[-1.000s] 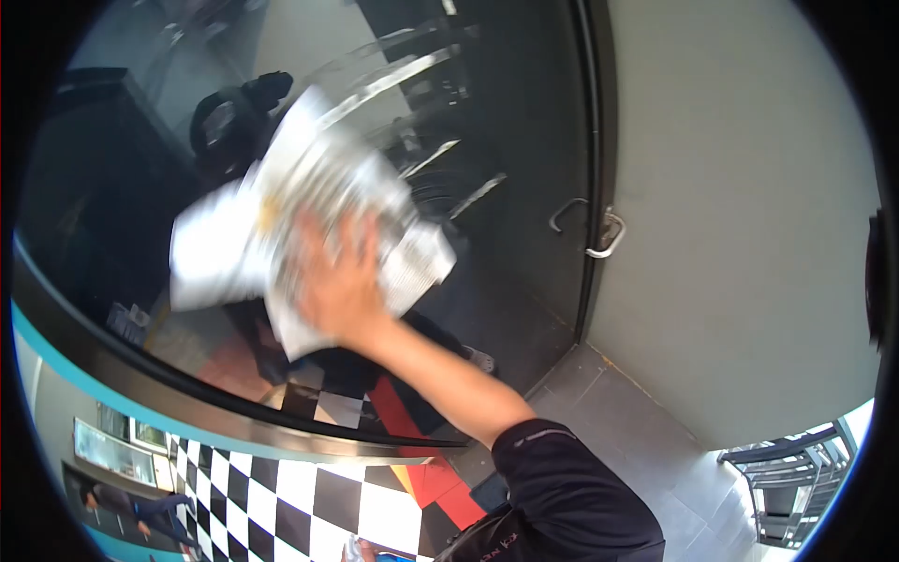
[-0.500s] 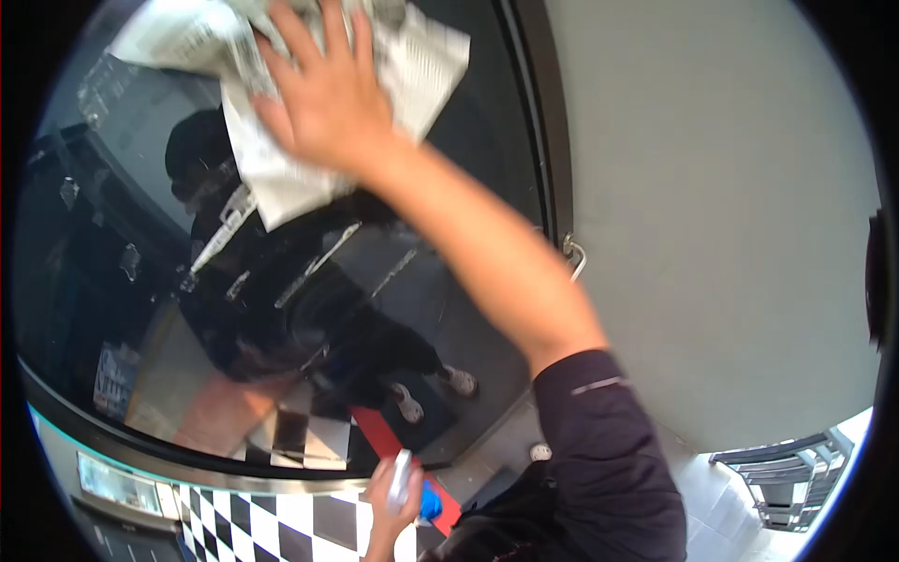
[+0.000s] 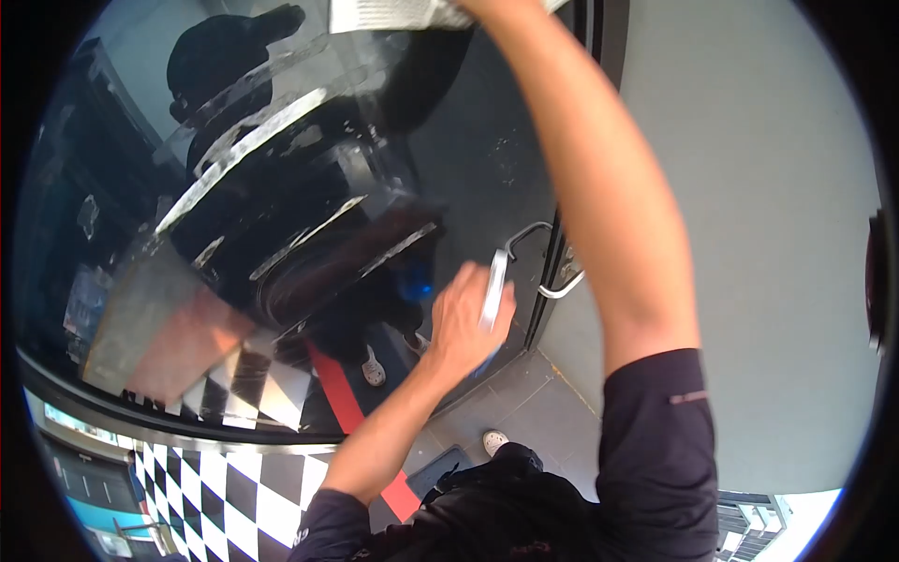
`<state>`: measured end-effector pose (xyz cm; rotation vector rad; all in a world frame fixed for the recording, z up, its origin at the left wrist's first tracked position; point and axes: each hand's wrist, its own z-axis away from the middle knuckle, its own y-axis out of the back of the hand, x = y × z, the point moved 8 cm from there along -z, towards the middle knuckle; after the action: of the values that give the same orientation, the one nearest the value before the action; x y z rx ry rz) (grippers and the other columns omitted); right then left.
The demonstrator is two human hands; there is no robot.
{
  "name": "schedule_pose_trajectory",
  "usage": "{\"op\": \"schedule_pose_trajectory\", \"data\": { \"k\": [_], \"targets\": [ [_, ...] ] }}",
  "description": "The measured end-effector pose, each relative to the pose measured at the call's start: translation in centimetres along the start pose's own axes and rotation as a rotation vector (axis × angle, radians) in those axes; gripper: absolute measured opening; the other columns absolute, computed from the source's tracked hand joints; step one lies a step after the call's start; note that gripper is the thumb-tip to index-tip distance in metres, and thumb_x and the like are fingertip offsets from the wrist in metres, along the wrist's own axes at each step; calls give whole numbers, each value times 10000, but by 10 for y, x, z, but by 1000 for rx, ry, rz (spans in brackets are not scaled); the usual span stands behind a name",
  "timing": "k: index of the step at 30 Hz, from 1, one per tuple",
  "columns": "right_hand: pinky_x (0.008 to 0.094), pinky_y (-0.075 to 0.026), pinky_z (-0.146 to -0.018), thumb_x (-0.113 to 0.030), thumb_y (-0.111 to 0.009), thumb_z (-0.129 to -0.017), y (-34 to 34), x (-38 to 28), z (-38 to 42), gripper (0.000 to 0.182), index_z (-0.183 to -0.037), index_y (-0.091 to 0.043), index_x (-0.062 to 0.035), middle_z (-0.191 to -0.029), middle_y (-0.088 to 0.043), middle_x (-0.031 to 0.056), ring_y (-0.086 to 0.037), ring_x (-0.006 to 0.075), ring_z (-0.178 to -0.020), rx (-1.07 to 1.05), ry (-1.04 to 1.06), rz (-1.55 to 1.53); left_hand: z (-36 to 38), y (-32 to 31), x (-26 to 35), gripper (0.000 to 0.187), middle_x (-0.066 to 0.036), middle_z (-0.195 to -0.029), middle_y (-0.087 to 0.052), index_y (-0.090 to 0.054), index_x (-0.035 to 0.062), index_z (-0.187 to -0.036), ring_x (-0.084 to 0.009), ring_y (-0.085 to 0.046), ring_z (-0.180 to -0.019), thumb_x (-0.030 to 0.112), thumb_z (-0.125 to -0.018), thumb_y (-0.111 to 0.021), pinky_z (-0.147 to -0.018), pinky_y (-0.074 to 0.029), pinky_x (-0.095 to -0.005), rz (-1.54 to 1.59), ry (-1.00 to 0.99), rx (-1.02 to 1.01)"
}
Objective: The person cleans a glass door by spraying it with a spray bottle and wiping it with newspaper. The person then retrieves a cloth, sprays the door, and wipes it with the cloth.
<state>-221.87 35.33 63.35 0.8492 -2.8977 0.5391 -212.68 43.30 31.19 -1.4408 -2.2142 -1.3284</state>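
Observation:
My left hand point(image 3: 464, 323) is closed around a spray bottle point(image 3: 494, 290) with a white top; a little blue shows below my fingers. It is held in front of the dark glass pane point(image 3: 487, 169), near the door handle. At the top edge, a sheet of newspaper point(image 3: 393, 15) lies against the glass by my right hand point(image 3: 501, 6). Only the wrist end of that hand shows; its fingers are out of the picture. Whitish streaks of residue point(image 3: 248, 145) run across the pane, over my reflection.
A curved metal handle point(image 3: 564, 287) sits by the dark door frame point(image 3: 609, 47). The grey wall point(image 3: 749, 234) stands on the right. Below are grey floor tiles point(image 3: 515, 398), a dark mat point(image 3: 440, 466), a red strip point(image 3: 401, 496) and black-and-white checks point(image 3: 225, 496).
My right hand has slid up and right with the newspaper, mostly leaving the view. My left hand has risen and moved right with the spray bottle. The view has shifted too.

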Motion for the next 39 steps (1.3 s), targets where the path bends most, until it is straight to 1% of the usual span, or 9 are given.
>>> {"op": "schedule_pose_trajectory", "data": {
  "k": [4, 10, 14, 18, 21, 26, 30, 33, 39],
  "targets": [
    [693, -177, -1103, -321, -621, -868, 40, -27, 121, 414, -1112, -666, 10, -1530, -352, 241, -292, 550, -1367, -166, -367, 37, 110, -10, -47, 194, -167, -779, -562, -612, 4, -861, -400, -604, -688, 190, -885, -663, -592, -478, -461, 28, 166, -186],
    [561, -6, -1193, -337, -393, -1020, 135, -46, 456, 705, -1498, -181, 135, -1579, -164, 330, -101, 492, -1468, -475, -980, -10, 255, 55, -99, 180, -140, -715, -549, -633, 1, -883, -326, -575, -640, 177, -876, -668, -603, -449, -425, -152, 506, -194],
    [537, -26, -1202, -390, -445, -1017, 87, 14, 333, 781, -1512, -139, 131, -1586, -96, 349, -67, 463, -1488, 103, -1376, -47, 333, 104, -130, 192, -157, -764, -636, -660, 2, -945, -318, -636, -673, 176, -863, -663, -635, -480, -401, -138, 821, -47],
    [692, -128, -1142, -346, -659, -771, 24, -70, 132, 606, -1300, -529, -80, -1572, -269, 246, -236, 540, -1411, -247, -556, -138, 329, 116, -122, 163, -130, -695, -587, -595, -32, -797, -218, -587, -629, 108, -863, -644, -579, -444, -371, -169, 797, -72],
    [740, -154, -1102, -447, -727, -648, 38, -134, 213, 625, -1201, -680, -160, -1581, -327, 180, -161, 561, -1447, -388, -402, -243, 322, 122, -115, 185, -116, -692, -581, -596, -39, -823, -197, -569, -626, 127, -895, -632, -578, -438, -364, -177, 829, -43],
    [461, -103, -1211, -305, -334, -1078, 154, -28, 529, 618, -1483, -185, 138, -1516, -232, 362, -188, 458, -1452, -168, -1487, 127, 323, 132, -98, 181, -97, -704, -582, -600, -36, -853, -162, -556, -651, 132, -914, -622, -593, -436, -341, -126, 865, 116],
    [623, -87, -1170, -254, -519, -994, 96, -35, 365, 584, -1363, -365, 172, -1556, -147, 379, -145, 591, -1400, -48, -1049, 116, 433, 115, -170, 456, -184, -837, -677, -498, 32, -1404, -252, -659, -611, 296, -1032, -480, -544, -516, -389, 51, 1147, -40],
    [740, -129, -1095, -259, -630, -847, 77, -77, 264, 479, -1078, -602, 160, -1566, -189, 342, -131, 647, -1376, -362, -506, -99, 391, 118, -152, 532, -206, -821, -649, -495, 34, -1405, -286, -656, -605, 404, -1024, -474, -523, -502, -428, -533, 713, -342],
    [669, -114, -1138, -276, -481, -985, 37, 28, 123, 475, -1182, -595, 141, -1514, -288, 363, -183, 614, -1385, -117, -742, 38, 367, 97, -144, 493, -232, -1062, -642, -607, 50, -1292, -434, -629, -900, 427, -985, -523, -798, -496, -531, -543, 502, -153]
  ]
}}
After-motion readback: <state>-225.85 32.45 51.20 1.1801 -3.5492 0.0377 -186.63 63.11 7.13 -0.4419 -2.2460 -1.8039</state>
